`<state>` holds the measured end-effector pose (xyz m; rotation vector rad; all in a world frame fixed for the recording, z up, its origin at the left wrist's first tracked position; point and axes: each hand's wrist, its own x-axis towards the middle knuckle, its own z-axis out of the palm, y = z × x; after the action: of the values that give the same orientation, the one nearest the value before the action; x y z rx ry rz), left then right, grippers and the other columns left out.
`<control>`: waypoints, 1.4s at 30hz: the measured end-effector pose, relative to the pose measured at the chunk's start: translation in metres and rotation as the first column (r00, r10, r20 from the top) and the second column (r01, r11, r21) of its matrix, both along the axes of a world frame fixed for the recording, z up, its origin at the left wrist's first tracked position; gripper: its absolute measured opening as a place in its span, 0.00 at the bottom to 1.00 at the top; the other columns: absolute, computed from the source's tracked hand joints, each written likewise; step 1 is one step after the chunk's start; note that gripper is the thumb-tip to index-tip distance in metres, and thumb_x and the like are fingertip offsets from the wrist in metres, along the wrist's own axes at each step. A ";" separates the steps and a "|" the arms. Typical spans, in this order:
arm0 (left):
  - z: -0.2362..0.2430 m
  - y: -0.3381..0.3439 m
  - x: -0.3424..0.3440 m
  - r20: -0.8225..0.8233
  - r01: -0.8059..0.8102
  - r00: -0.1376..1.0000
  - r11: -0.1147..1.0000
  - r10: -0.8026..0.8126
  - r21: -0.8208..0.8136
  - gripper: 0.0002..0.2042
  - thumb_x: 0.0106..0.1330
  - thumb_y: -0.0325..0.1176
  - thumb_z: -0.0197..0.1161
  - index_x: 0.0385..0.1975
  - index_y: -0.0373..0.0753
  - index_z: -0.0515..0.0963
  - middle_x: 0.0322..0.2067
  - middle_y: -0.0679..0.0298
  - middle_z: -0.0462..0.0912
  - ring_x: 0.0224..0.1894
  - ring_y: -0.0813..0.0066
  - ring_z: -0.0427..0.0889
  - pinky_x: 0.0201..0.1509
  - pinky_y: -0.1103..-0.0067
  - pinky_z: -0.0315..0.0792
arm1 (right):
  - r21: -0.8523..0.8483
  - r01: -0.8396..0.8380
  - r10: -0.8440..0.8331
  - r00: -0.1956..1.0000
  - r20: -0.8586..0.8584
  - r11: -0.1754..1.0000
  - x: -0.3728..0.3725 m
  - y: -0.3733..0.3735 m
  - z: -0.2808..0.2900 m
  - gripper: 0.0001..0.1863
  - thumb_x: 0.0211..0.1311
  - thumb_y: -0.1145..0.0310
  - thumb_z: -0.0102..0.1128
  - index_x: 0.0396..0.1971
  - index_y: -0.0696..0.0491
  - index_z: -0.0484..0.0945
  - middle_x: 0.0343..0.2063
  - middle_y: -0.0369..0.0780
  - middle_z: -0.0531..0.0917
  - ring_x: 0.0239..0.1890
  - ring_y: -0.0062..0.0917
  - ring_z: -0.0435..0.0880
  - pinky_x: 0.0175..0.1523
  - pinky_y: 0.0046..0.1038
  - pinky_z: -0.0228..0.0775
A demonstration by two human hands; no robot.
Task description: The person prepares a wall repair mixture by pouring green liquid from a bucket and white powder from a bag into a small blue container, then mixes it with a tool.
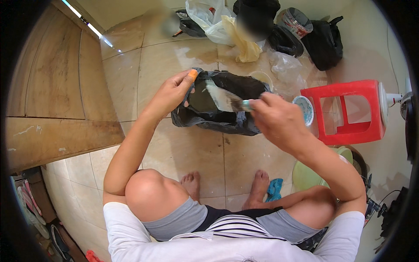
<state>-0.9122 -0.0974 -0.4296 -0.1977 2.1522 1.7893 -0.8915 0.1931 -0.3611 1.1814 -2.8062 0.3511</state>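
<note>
A black plastic bag (231,122) stands on the tiled floor in front of me, its mouth spread wide. My left hand (176,89) grips the left side of the bag's rim, with something orange wrapped round the thumb tip. In my right hand (279,118) is a putty knife (221,97) with a teal handle, gripped by the fingers. Its wide, smeared blade points left over the bag's opening. What lies inside the bag is dark and hard to make out. Just right of my right hand sits a round white tub (304,109) with bluish-white matter in it.
A red plastic stool (349,135) lies on its side at the right, near a pale green basin (307,174). Several bags and a stained bucket (297,22) line the far wall. A wooden door (52,70) stands at the left. Blue crumpled plastic (274,189) lies beside my right foot.
</note>
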 end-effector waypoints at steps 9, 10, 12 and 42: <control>0.000 0.000 0.002 -0.014 0.002 1.000 1.000 -0.002 -0.021 0.27 0.75 0.55 0.51 0.61 0.39 0.75 0.31 0.70 0.75 0.26 0.84 0.71 0.29 0.84 0.70 | 0.322 0.126 -0.136 0.991 0.010 0.938 -0.041 -0.092 -0.129 0.07 0.55 0.73 0.58 0.33 0.54 0.83 0.34 0.47 0.84 0.37 0.38 0.86 0.41 0.34 0.80; -0.001 0.000 0.001 -0.018 0.012 1.000 1.000 -0.013 -0.020 0.27 0.75 0.55 0.52 0.62 0.39 0.74 0.31 0.70 0.75 0.26 0.84 0.71 0.29 0.84 0.70 | 0.301 0.148 -0.175 0.982 0.065 0.942 -0.047 -0.094 -0.138 0.07 0.55 0.73 0.58 0.32 0.54 0.84 0.34 0.48 0.85 0.38 0.39 0.87 0.41 0.35 0.80; -0.003 -0.002 0.002 -0.033 0.019 0.999 0.999 -0.020 -0.031 0.27 0.75 0.55 0.52 0.63 0.40 0.73 0.31 0.70 0.75 0.26 0.84 0.71 0.29 0.84 0.70 | 0.261 0.187 -0.239 0.954 0.183 0.947 -0.055 -0.097 -0.150 0.08 0.56 0.73 0.57 0.30 0.55 0.86 0.34 0.50 0.87 0.38 0.42 0.88 0.42 0.37 0.81; 0.001 0.001 0.001 -0.014 0.045 0.999 0.998 -0.046 -0.049 0.29 0.74 0.54 0.54 0.63 0.36 0.73 0.32 0.66 0.76 0.30 0.80 0.75 0.30 0.81 0.74 | 0.252 0.369 -0.447 0.747 0.492 0.895 -0.061 -0.094 -0.181 0.18 0.58 0.58 0.61 0.43 0.55 0.84 0.41 0.53 0.84 0.48 0.49 0.82 0.55 0.45 0.73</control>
<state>-0.9114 -0.0969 -0.4290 -0.1457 2.1949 1.7199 -0.9523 0.0991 -0.5417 0.4763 -3.5189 0.5249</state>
